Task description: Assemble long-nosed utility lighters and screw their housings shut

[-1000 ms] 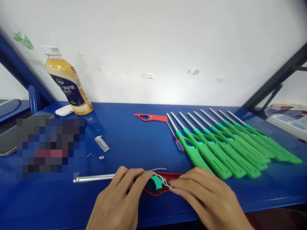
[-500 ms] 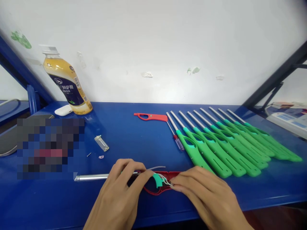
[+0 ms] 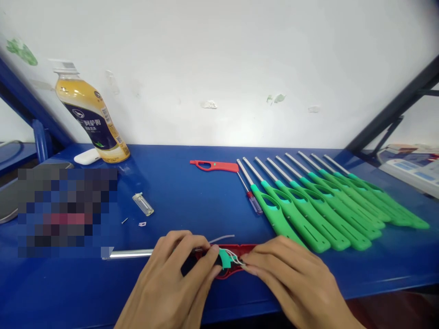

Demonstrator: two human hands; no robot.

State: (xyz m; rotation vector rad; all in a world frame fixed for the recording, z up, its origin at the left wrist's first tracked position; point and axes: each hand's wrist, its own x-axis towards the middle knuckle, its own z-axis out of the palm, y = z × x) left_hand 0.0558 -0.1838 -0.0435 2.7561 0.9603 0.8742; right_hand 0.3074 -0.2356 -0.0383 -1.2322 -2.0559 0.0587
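An opened red utility lighter (image 3: 244, 249) lies at the table's front edge, its long metal tube (image 3: 132, 254) pointing left. In its shell show a teal trigger (image 3: 225, 259) and looping white wires (image 3: 236, 257). My left hand (image 3: 171, 276) is closed around the neck of the lighter, thumb and finger pinching beside the trigger. My right hand (image 3: 297, 278) is closed on the handle end, fingertips at the ends of the wires; what lies under its fingers is hidden. A thin clear hose (image 3: 222, 238) sticks out behind the shell.
Farther back lie a red shell half (image 3: 216, 166) and a screwdriver (image 3: 254, 203). Several green lighters (image 3: 317, 228) fan out at right. On the left are a clear fuel tank (image 3: 143, 204), a screw (image 3: 125, 220), a small pale part (image 3: 142, 224), a drink bottle (image 3: 98, 123) and a blurred-out patch (image 3: 68, 210).
My left thumb and finger have shifted slightly right and down, closer around the trigger opening. My right hand stays nearly in place. The whole view has drifted a little.
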